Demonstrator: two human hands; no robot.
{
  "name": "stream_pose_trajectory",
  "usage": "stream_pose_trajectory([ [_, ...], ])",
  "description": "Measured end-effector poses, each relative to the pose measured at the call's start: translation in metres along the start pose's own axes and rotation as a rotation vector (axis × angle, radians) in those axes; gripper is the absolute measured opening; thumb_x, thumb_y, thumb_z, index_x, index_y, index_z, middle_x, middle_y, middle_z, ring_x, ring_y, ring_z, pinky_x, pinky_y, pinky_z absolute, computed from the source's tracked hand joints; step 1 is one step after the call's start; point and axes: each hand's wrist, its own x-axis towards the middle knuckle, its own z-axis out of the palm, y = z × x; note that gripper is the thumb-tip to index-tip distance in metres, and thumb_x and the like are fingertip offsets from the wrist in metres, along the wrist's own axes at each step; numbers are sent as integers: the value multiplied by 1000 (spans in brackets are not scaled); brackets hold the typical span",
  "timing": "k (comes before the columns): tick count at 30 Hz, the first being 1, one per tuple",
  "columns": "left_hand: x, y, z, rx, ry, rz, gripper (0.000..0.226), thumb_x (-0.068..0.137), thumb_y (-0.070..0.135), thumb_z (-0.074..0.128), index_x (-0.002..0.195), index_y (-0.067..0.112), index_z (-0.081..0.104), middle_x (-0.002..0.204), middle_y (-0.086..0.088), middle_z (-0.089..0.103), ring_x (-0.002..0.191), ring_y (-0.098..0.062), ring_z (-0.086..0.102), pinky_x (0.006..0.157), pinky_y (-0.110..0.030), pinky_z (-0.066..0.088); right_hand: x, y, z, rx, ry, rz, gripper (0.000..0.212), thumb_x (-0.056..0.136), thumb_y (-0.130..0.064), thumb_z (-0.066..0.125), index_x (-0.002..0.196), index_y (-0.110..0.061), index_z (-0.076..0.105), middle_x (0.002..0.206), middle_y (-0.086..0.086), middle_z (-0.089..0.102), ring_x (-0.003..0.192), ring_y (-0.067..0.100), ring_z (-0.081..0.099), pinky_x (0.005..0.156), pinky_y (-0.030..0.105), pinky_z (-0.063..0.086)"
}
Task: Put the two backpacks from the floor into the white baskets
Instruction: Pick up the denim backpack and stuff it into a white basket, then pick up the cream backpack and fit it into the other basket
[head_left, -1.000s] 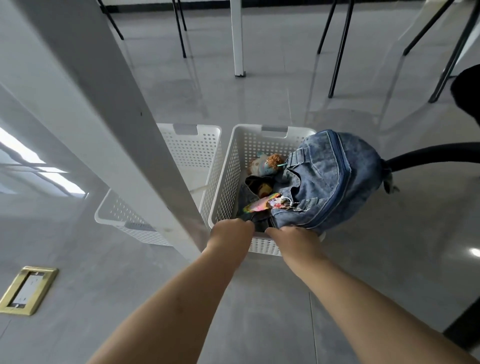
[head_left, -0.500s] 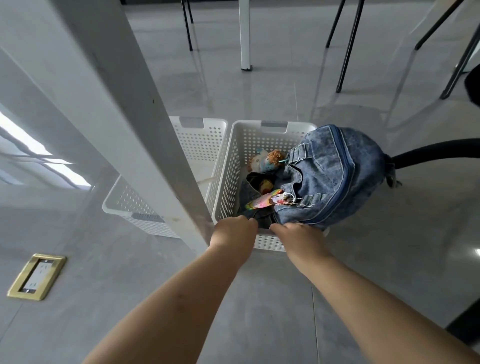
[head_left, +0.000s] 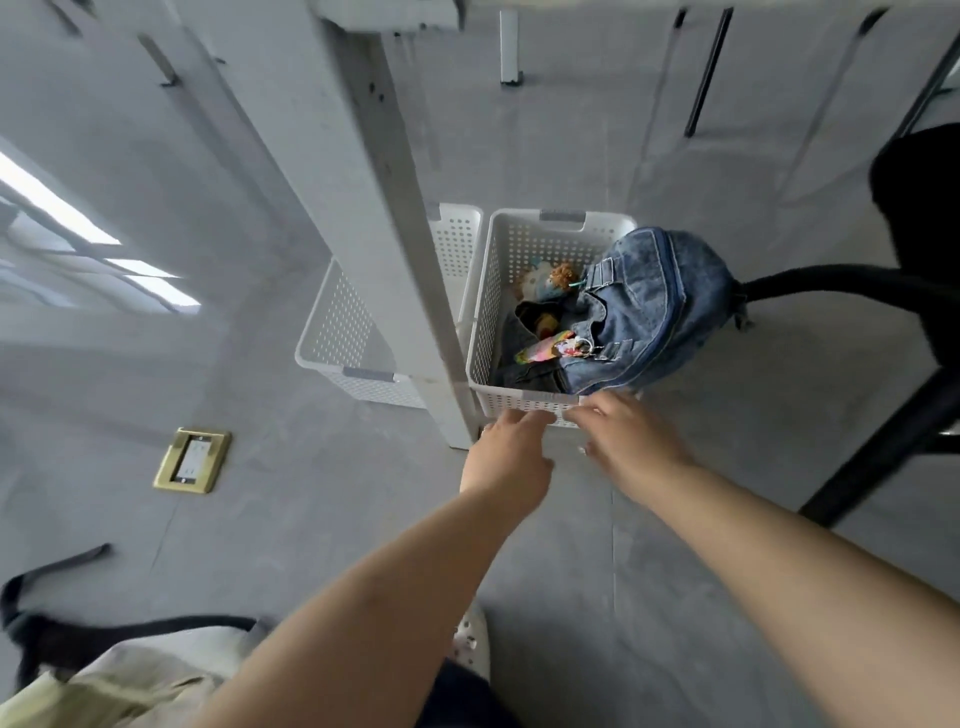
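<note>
A blue denim backpack (head_left: 649, 306) with small plush charms sits in the right white basket (head_left: 519, 249), bulging over its right rim. The left white basket (head_left: 337, 332) stands beside it, partly hidden behind a white table leg. A beige backpack (head_left: 119, 686) with black straps lies on the floor at the bottom left. My left hand (head_left: 506, 452) and my right hand (head_left: 623, 431) hover just in front of the right basket's near rim, fingers loose and holding nothing.
A white table leg (head_left: 395, 234) slants down between the baskets. A brass floor socket (head_left: 192, 460) lies to the left. A black chair base (head_left: 883, 431) and black hose (head_left: 810, 283) stand at the right. More table and chair legs are farther back.
Both hands have let go of the denim backpack and pulled back from the basket. The view has tilted down, bringing the beige backpack into sight.
</note>
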Motion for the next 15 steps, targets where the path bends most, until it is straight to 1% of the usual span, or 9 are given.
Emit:
stream_pose_trajectory([
  [4, -69, 22, -31, -228, 21, -64, 54, 88, 19, 61, 139, 25, 45, 139, -2, 50, 126, -21, 49, 101, -34, 42, -55, -26, -51, 106, -28, 21, 47, 87, -15, 57, 133, -24, 50, 135, 3, 49, 119, 29, 51, 93, 37, 46],
  [6, -101, 26, -40, -270, 23, -91, 53, 88, 20, 61, 139, 24, 45, 138, -2, 50, 125, -20, 50, 101, -32, 41, -78, -41, -69, 164, -60, 35, 48, 88, -14, 56, 134, -26, 49, 138, 2, 47, 122, 28, 49, 96, 38, 45],
  [8, -138, 24, -53, -315, 29, -126, 53, 88, 21, 61, 138, 24, 45, 137, -2, 51, 124, -19, 51, 101, -31, 42, -105, -64, -89, 186, -106, 34, 47, 89, -18, 56, 135, -26, 48, 139, 2, 45, 126, 26, 45, 100, 37, 43],
  [12, -213, 16, -74, -378, 68, -180, 48, 88, 23, 60, 135, 25, 49, 133, 1, 54, 121, -15, 53, 98, -29, 44, -159, -111, -110, 150, -202, -32, 45, 91, -22, 55, 135, -26, 48, 138, 1, 47, 126, 24, 45, 98, 34, 41],
  [15, -266, -5, -92, -420, 120, -211, 44, 88, 23, 60, 132, 24, 53, 130, 2, 57, 118, -13, 55, 96, -24, 41, -182, -158, -117, 172, -232, -79, 45, 90, -24, 57, 133, -26, 49, 136, 0, 48, 125, 22, 46, 99, 34, 42],
])
